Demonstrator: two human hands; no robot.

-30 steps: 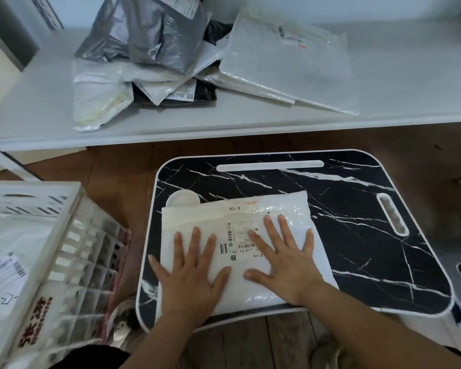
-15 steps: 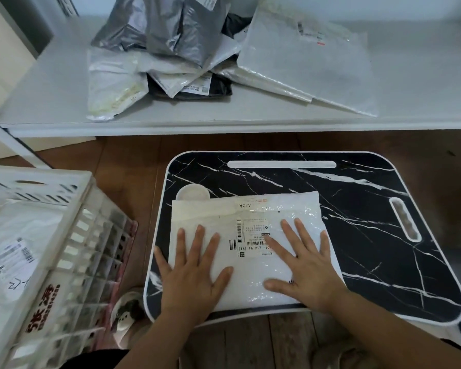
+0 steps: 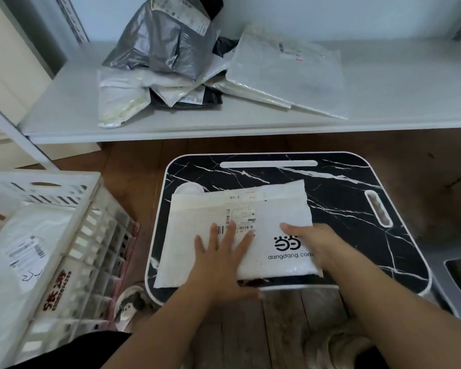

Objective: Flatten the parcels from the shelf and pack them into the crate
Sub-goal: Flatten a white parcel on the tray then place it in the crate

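**packfan:** Parcel (image 3: 240,230) update: white padded mailer, lying flat on the black marble-look lap tray (image 3: 357,209), near the front edge. Its right part is folded over on top, so you see a printed logo and "dangdang.com" on the flap, with the barcode label left of that.

**shelfguy:** What are the hands doing?

**packfan:** Left hand (image 3: 221,257) lies flat on the middle of it, fingers straight and spread, pressing down on the label. Right hand (image 3: 314,246) is at the parcel's right edge, on the folded part. It's blurry, so I can't tell if the fingers are curled round the edge or just flat.

**shelfguy:** Different from half a second ago?

**packfan:** Yeah. Back then both palms were spread flat on the unfolded parcel, no logo showing. Now the right side is flipped over toward the middle and the right hand has moved out to the edge. Left hand has slid a bit toward the center.

**shelfguy:** And the rest?

**packfan:** White crate (image 3: 72,235) sits left of the tray with a white parcel in it. Pile of grey and white bags (image 3: 171,62) sits on the shelf (image 3: 383,102) behind.
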